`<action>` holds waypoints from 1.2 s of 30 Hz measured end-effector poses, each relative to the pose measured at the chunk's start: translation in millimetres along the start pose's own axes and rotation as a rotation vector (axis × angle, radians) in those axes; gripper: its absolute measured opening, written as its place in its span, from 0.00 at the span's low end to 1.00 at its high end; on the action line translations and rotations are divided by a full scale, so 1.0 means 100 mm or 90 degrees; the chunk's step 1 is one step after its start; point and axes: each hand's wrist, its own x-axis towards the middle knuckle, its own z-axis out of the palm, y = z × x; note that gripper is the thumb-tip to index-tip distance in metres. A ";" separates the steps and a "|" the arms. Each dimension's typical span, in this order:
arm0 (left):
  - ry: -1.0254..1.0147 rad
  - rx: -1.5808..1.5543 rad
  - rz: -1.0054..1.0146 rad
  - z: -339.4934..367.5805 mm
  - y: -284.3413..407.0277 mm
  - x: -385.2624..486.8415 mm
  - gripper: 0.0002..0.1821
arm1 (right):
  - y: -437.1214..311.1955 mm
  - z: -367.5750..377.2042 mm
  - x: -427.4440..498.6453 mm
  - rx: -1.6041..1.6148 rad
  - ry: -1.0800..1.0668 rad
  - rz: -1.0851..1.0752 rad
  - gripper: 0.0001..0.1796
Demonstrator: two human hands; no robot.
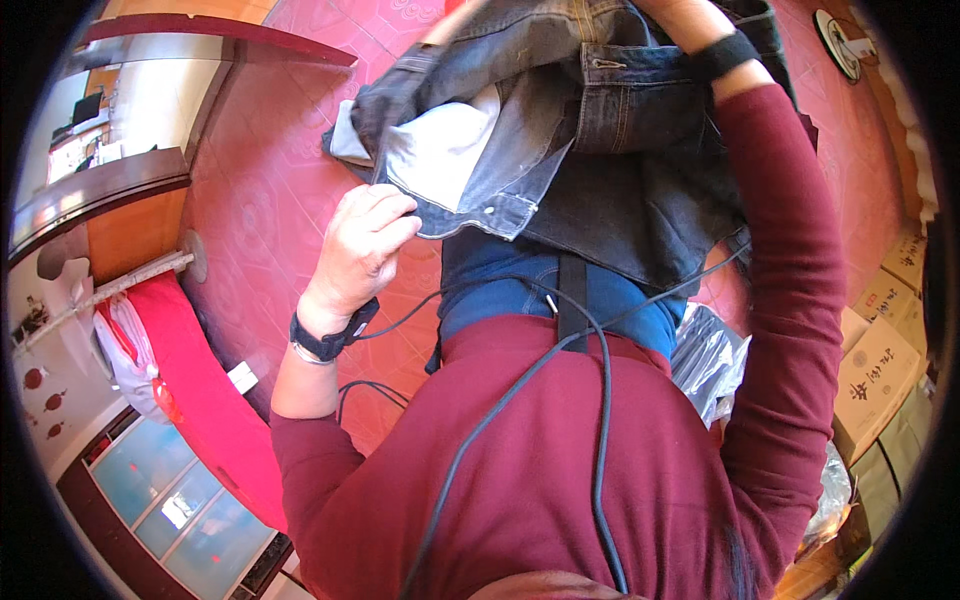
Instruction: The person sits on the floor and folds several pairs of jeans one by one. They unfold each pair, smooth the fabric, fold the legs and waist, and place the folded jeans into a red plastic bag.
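Note:
A dark denim garment (637,202) with seams, a buttonhole and a metal button hangs in front of my body, over my blue trousers. Pinched between the thumb and fingers of my left hand (367,240) is its edge, left of the button. White fabric (442,146) shows inside the opening. My right hand (664,6) is at the top edge of the view, against the upper part of the garment; its fingers are mostly cut off, so their grip cannot be seen. Both wrists wear black bands.
Dark cables (480,427) run across my torso, one towards the left wristband. Cardboard boxes (874,382) and clear plastic wrapping (705,360) lie at the right. A red cloth (202,390) and a mirror-like panel (165,97) are at the left. The floor (255,187) is red patterned tile.

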 end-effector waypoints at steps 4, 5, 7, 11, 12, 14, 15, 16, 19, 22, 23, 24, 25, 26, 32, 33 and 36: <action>0.003 -0.014 -0.016 0.04 -0.19 0.08 0.09 | -0.02 0.36 -0.23 -0.055 -0.286 0.125 0.14; -0.017 0.010 -0.022 0.05 -0.22 0.08 0.09 | -0.04 0.39 -0.30 -0.070 -0.253 0.099 0.15; -0.046 0.048 -0.031 0.05 -0.23 0.11 0.10 | 0.02 0.33 -0.45 0.058 -0.202 0.057 0.16; -0.076 0.037 -0.039 -0.06 -0.19 0.34 0.12 | 0.29 -0.14 -0.77 0.362 -0.157 -0.025 0.15; -0.083 0.029 -0.034 -0.10 -0.17 0.42 0.13 | 0.34 -0.32 -0.91 0.347 -0.244 0.026 0.16; -0.087 0.027 -0.015 -0.18 -0.14 0.61 0.15 | 0.38 -0.63 -1.14 0.263 -0.326 0.010 0.18; -0.061 0.024 0.003 -0.18 -0.15 0.74 0.16 | 0.41 -0.76 -1.21 0.193 -0.395 -0.014 0.18; -0.029 0.020 0.022 -0.18 -0.17 0.86 0.17 | 0.41 -0.87 -1.27 0.223 -0.421 -0.011 0.18; 0.011 0.017 0.110 -0.04 -0.18 1.32 0.20 | 0.41 -1.10 -1.41 0.249 -0.476 0.037 0.17; -0.019 -0.085 0.115 0.28 -0.17 1.97 0.17 | 0.40 -1.00 -1.39 0.232 -0.258 0.019 0.20; -0.081 -0.074 0.041 0.38 -0.16 2.16 0.16 | 0.38 -0.91 -1.37 0.267 -0.266 0.075 0.19; -0.101 -0.096 0.040 0.46 -0.13 2.33 0.15 | 0.37 -0.81 -1.37 0.302 -0.292 0.134 0.19; -0.166 -0.105 -0.013 0.53 -0.08 2.47 0.15 | 0.37 -0.72 -1.37 0.366 -0.281 0.161 0.19; -0.151 -0.108 0.035 0.61 -0.03 2.53 0.17 | 0.31 -0.55 -1.34 0.331 -0.226 0.167 0.18; -0.266 -0.063 0.092 0.67 0.02 2.52 0.16 | 0.16 -0.18 -1.34 0.193 -0.157 0.121 0.20; -0.295 -0.072 0.065 0.61 -0.03 2.59 0.16 | 0.19 -0.25 -1.38 0.216 -0.152 0.191 0.19; -0.273 -0.131 0.094 0.42 -0.13 2.83 0.19 | 0.24 -0.67 -1.63 0.372 -0.044 0.335 0.18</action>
